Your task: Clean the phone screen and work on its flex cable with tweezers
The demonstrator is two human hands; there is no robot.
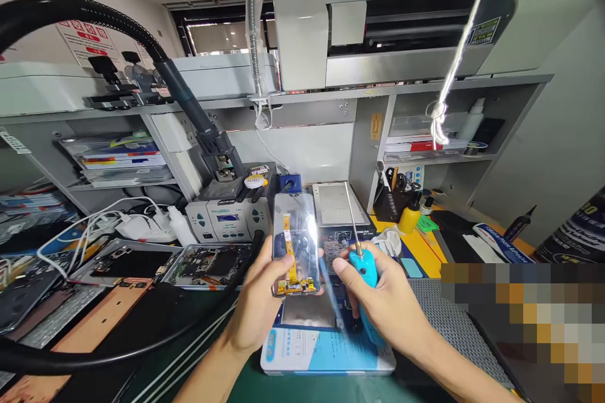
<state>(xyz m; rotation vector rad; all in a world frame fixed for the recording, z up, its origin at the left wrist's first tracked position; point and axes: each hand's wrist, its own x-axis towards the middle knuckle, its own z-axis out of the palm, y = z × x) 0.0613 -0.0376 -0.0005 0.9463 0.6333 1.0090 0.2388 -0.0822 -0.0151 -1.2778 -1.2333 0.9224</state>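
My left hand [259, 296] grips a phone screen [307, 233] by its lower left edge, with the thumb over its back. The screen is tilted toward me. An orange flex cable [289, 245] runs down it to a small board at the bottom edge. My right hand [382, 289] is wrapped around a bright blue handheld tool [365, 267] whose long thin metal shaft points up and away. The shaft is apart from the screen. Below both hands, a blue-and-white box [331, 352] lies on the green mat, with a flat silver-and-blue piece [309, 313] on top.
A grey soldering station [227, 220] stands behind on the left. Opened tablets [208, 266] and a black hose [165, 352] take up the left side. A yellow bottle [409, 217] and tool holder [387, 201] stand at the right. A white cord [454, 75] hangs above.
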